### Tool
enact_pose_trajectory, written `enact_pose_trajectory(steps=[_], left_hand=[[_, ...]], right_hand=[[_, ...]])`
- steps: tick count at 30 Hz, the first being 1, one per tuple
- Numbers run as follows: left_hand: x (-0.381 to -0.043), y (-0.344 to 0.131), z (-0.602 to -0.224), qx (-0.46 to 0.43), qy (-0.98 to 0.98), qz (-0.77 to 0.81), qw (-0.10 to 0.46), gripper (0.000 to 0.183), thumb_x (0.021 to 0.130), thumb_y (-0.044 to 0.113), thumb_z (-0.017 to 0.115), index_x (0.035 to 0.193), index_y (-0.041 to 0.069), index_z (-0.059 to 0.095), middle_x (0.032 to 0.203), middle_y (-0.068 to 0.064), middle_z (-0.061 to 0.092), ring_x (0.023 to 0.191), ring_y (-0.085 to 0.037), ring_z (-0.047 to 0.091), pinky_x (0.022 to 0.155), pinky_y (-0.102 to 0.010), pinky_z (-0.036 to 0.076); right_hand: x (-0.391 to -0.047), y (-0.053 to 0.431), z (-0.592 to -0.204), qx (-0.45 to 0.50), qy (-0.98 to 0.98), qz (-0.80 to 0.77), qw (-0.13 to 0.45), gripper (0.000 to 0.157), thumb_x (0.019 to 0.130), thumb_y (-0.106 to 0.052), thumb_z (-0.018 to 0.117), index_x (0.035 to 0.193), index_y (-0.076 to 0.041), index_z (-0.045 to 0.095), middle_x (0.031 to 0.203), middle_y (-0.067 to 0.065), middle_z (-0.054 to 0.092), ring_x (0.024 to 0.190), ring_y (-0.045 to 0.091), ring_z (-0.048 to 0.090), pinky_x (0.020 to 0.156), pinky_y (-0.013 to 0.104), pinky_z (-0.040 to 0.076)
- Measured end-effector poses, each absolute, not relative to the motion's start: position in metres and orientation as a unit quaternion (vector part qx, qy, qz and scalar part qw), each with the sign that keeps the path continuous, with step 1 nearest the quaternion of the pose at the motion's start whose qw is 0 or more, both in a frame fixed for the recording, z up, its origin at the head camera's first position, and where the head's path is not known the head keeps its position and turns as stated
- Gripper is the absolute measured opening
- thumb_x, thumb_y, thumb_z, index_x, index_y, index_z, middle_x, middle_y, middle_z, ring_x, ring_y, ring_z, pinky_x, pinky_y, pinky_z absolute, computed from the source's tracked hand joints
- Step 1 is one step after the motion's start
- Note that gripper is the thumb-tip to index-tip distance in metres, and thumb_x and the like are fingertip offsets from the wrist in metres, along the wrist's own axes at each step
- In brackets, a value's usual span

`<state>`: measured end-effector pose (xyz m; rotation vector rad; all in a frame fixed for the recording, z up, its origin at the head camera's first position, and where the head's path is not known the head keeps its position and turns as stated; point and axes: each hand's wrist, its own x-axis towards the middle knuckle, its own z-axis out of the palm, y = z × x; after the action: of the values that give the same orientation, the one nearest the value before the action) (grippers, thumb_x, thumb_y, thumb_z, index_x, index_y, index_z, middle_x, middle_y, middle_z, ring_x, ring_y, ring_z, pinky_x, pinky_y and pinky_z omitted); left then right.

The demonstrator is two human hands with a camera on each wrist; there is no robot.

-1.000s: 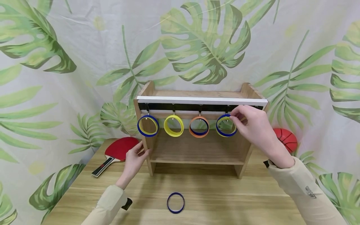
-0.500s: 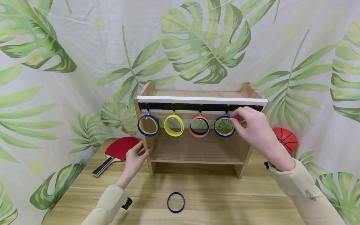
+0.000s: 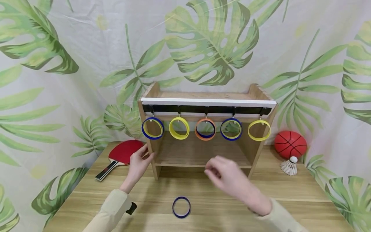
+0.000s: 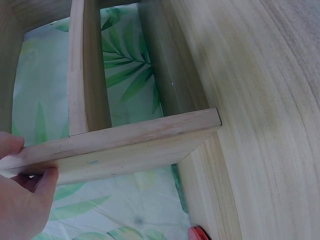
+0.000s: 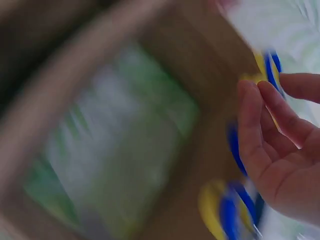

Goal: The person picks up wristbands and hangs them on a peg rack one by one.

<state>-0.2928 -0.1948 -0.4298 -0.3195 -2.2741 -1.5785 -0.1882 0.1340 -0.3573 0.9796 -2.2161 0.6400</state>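
My left hand (image 3: 136,166) grips the left side panel of a wooden shelf (image 3: 203,151); the left wrist view shows thumb and fingers (image 4: 46,192) on either side of the board. My right hand (image 3: 230,175), slightly blurred, is in front of the shelf, its fingers loosely curled with nothing between them. From a black strip (image 3: 191,109) along the shelf's front hang silicone wristbands on small hooks: a blue one (image 3: 143,129) over yellow, a yellow one (image 3: 179,138), an orange one (image 3: 205,139) with blue, another blue one (image 3: 232,139) with yellow, and a yellow one (image 3: 259,139) at far right. A blue wristband (image 3: 181,217) lies on the table.
A red table tennis paddle (image 3: 124,151) lies left of the shelf. On the right are a small red basketball (image 3: 290,143) and a shuttlecock (image 3: 289,167). A leaf-patterned curtain (image 3: 87,80) hangs behind the wooden table (image 3: 87,199).
My right hand has let go of the blue wristband at the fourth hook and moved down and left. The far-right yellow wristband and the shuttlecock now show. My left hand stays put.
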Motion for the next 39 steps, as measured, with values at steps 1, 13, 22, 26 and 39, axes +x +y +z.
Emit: enact_pose_trajectory(steps=[1, 13, 22, 26, 39], left_hand=[[-0.293, -0.195, -0.43, -0.112, -0.803, -0.558, 0.175, 0.048, 0.091, 0.003, 0.067, 0.138, -0.001, 0.056, 0.133, -0.023, 0.063, 0.124, -0.036, 0.06, 0.09, -0.029, 0.059], [-0.271, -0.186, -0.402, -0.108, -0.808, -0.558, 0.158, 0.048, 0.092, -0.001, 0.064, 0.138, -0.009, 0.052, 0.133, -0.03, 0.06, 0.125, -0.041, 0.058, 0.093, -0.033, 0.058], [-0.288, -0.193, -0.424, -0.099, -0.808, -0.561, 0.152, 0.049, 0.093, 0.003, 0.066, 0.14, -0.002, 0.053, 0.136, -0.025, 0.06, 0.126, -0.036, 0.059, 0.095, -0.037, 0.056], [-0.291, -0.194, -0.428, -0.11, -0.801, -0.564, 0.167, 0.049, 0.092, 0.004, 0.067, 0.139, -0.002, 0.055, 0.134, -0.024, 0.062, 0.125, -0.036, 0.06, 0.094, -0.034, 0.058], [-0.291, -0.195, -0.428, -0.111, -0.796, -0.572, 0.161, 0.049, 0.093, 0.004, 0.066, 0.14, -0.002, 0.053, 0.135, -0.025, 0.06, 0.126, -0.035, 0.059, 0.094, -0.035, 0.056]], right_hand=[[-0.189, 0.128, -0.371, 0.37, -0.849, 0.249, 0.283, 0.011, 0.081, -0.005, 0.075, 0.081, -0.012, 0.067, 0.073, -0.005, 0.063, 0.066, 0.001, 0.056, 0.058, 0.008, 0.05], [-0.207, 0.088, -0.469, 0.343, -0.893, 0.29, 0.029, 0.007, 0.088, -0.007, 0.069, 0.083, -0.011, 0.067, 0.078, -0.001, 0.071, 0.068, -0.005, 0.057, 0.06, 0.006, 0.048], [-0.212, 0.076, -0.487, 0.309, -0.907, 0.285, -0.001, 0.008, 0.087, -0.01, 0.073, 0.081, -0.01, 0.067, 0.067, -0.006, 0.066, 0.056, -0.008, 0.046, 0.052, 0.007, 0.042], [-0.214, 0.073, -0.49, 0.302, -0.912, 0.276, -0.001, 0.012, 0.085, -0.012, 0.076, 0.078, -0.011, 0.066, 0.063, -0.008, 0.062, 0.053, -0.008, 0.043, 0.05, 0.007, 0.04], [-0.213, 0.084, -0.485, 0.302, -0.902, 0.305, 0.047, 0.009, 0.082, 0.001, 0.072, 0.081, -0.008, 0.07, 0.075, 0.001, 0.072, 0.065, -0.003, 0.057, 0.057, 0.008, 0.048]])
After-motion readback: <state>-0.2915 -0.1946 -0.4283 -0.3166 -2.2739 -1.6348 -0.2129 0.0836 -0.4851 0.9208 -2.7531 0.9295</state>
